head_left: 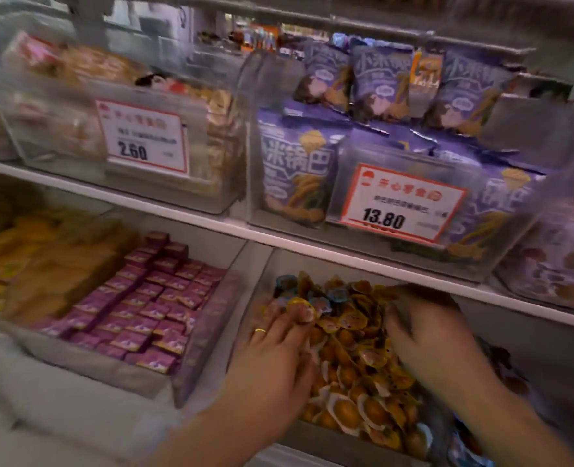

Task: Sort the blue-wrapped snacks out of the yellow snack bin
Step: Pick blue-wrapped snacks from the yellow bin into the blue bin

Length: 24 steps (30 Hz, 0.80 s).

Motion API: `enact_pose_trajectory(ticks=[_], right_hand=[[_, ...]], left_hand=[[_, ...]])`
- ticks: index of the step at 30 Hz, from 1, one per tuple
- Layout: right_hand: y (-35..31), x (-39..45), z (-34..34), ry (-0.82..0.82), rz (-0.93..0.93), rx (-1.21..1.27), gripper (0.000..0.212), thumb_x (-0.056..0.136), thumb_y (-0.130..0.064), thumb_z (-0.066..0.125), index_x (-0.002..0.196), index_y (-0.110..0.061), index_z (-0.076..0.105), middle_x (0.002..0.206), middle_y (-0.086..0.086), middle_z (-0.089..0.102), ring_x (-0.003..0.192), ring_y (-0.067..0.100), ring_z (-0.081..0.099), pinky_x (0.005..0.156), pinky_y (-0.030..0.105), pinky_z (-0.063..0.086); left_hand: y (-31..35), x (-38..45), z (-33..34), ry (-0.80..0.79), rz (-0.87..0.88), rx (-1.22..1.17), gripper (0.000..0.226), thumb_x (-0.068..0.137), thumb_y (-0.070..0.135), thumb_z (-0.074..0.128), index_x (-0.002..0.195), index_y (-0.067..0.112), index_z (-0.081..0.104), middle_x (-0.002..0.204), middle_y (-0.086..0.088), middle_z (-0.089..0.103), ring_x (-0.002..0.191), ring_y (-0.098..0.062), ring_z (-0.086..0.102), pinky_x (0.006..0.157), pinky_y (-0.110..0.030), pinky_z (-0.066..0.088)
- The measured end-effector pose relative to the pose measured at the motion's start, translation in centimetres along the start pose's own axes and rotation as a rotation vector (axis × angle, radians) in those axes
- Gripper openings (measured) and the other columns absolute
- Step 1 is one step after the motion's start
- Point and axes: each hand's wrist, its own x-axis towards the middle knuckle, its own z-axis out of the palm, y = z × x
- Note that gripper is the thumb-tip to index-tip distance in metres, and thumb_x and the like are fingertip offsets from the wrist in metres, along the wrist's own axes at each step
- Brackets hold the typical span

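While both hands (pixel 275 345) (pixel 427 328) dig yellow snack bin (pixel 315 433) | fingers: blurred, cannot tell | blue-wrapped snacks (pixel 287 284): roughly three

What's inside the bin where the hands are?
Yellow snacks fill the bin, with a few blue-wrapped snacks at the back. Both hands and the pile hide whatever lies deeper.

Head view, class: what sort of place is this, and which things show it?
Most likely a snack shop aisle. Clear bins sit in rows on white shelves, printed price tags hang on them, and one bin holds many identical purple snack bags.
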Motion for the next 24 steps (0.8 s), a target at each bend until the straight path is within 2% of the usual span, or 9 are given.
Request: enact_pose_trajectory(ticks=[2, 4, 7, 11, 16, 18, 20, 22, 24], right_hand=[[-2.3, 2.8, 2.5, -0.230, 0.002, -0.028, 0.039, 0.092, -0.041, 0.050, 0.127, -0.029, 0.060, 0.126, 0.002, 0.066, 0.113, 0.024, 0.061, 0.094, 0.030, 0.049], [-3.4, 5.7, 5.0, -0.494, 0.009, -0.039, 0.047, 0.095, -0.044, 0.053, 0.140, -0.032, 0.048, 0.141, 0.001, 0.053, 0.127, 0.022, 0.052, 0.097, 0.024, 0.040], [-3.3, 8.1, 7.4, -0.692, -0.072, -0.138, 0.041, 0.097, -0.053, 0.046, 0.134, -0.038, 0.052, 0.135, 0.002, 0.055, 0.122, 0.024, 0.055, 0.087, 0.026, 0.038], [-2.8, 8.0, 8.4, -0.702, -0.115, -0.246, 0.035, 0.101, -0.048, 0.038, 0.123, -0.029, 0.057, 0.120, 0.006, 0.055, 0.111, 0.025, 0.055, 0.079, 0.028, 0.034], [-1.7, 9.3, 7.5, -0.571, 0.028, -0.152, 0.032, 0.097, -0.021, 0.056, 0.129, -0.014, 0.058, 0.135, 0.013, 0.057, 0.121, 0.027, 0.054, 0.101, 0.028, 0.041], [-2.4, 10.0, 7.5, -0.493, 0.173, 0.011, 0.028, 0.097, -0.013, 0.059, 0.119, 0.003, 0.063, 0.116, 0.027, 0.064, 0.097, 0.026, 0.065, 0.084, 0.023, 0.051], [-4.2, 10.3, 8.1, -0.461, 0.215, 0.162, 0.018, 0.099, -0.018, 0.056, 0.101, -0.004, 0.068, 0.081, 0.017, 0.066, 0.063, 0.008, 0.063, 0.058, 0.015, 0.050], [-5.8, 10.7, 9.3, -0.498, 0.082, 0.100, 0.019, 0.096, -0.037, 0.057, 0.089, -0.021, 0.065, 0.082, 0.001, 0.065, 0.074, 0.012, 0.064, 0.068, 0.028, 0.053], [-6.7, 10.5, 10.9, -0.636, -0.065, -0.067, 0.029, 0.090, -0.056, 0.057, 0.093, -0.029, 0.063, 0.096, -0.005, 0.062, 0.090, 0.016, 0.060, 0.070, 0.029, 0.042]], left_hand=[[-0.2, -0.2, 0.4, -0.049, 0.000, 0.093, 0.058, 0.097, 0.054, 0.028, 0.151, 0.035, 0.028, 0.164, 0.012, 0.015, 0.153, -0.014, 0.003, 0.123, -0.038, 0.002], [-0.2, -0.2, 0.5, -0.071, 0.011, 0.130, 0.057, 0.096, 0.054, 0.027, 0.149, 0.032, 0.032, 0.163, 0.008, 0.019, 0.152, -0.015, 0.006, 0.123, -0.040, -0.001], [-0.3, -0.1, 0.7, -0.070, 0.013, 0.108, 0.058, 0.094, 0.054, 0.028, 0.148, 0.031, 0.033, 0.162, 0.005, 0.022, 0.152, -0.018, 0.007, 0.122, -0.040, -0.006], [-0.5, 0.2, 0.9, -0.103, 0.013, 0.040, 0.056, 0.095, 0.052, 0.033, 0.146, 0.031, 0.036, 0.163, 0.000, 0.020, 0.153, -0.020, 0.005, 0.118, -0.040, -0.013], [-0.7, 0.4, 1.4, -0.101, 0.023, 0.001, 0.064, 0.089, 0.055, 0.025, 0.146, 0.028, 0.036, 0.161, -0.004, 0.025, 0.152, -0.025, 0.009, 0.114, -0.039, -0.015], [-0.8, 0.5, 1.5, -0.092, 0.041, -0.009, 0.069, 0.084, 0.056, 0.021, 0.145, 0.028, 0.035, 0.161, -0.002, 0.024, 0.152, -0.027, 0.010, 0.111, -0.039, -0.018], [-0.9, 0.6, 1.7, -0.085, 0.053, -0.014, 0.070, 0.082, 0.057, 0.019, 0.143, 0.028, 0.038, 0.161, -0.001, 0.025, 0.151, -0.028, 0.012, 0.109, -0.039, -0.019], [-0.9, 0.7, 1.6, -0.074, 0.050, -0.006, 0.075, 0.079, 0.058, 0.017, 0.143, 0.026, 0.039, 0.159, -0.002, 0.028, 0.151, -0.028, 0.015, 0.111, -0.039, -0.015], [-0.8, 0.6, 1.5, -0.079, 0.054, 0.009, 0.077, 0.077, 0.057, 0.017, 0.144, 0.025, 0.037, 0.158, -0.002, 0.030, 0.150, -0.026, 0.016, 0.114, -0.038, -0.012]])
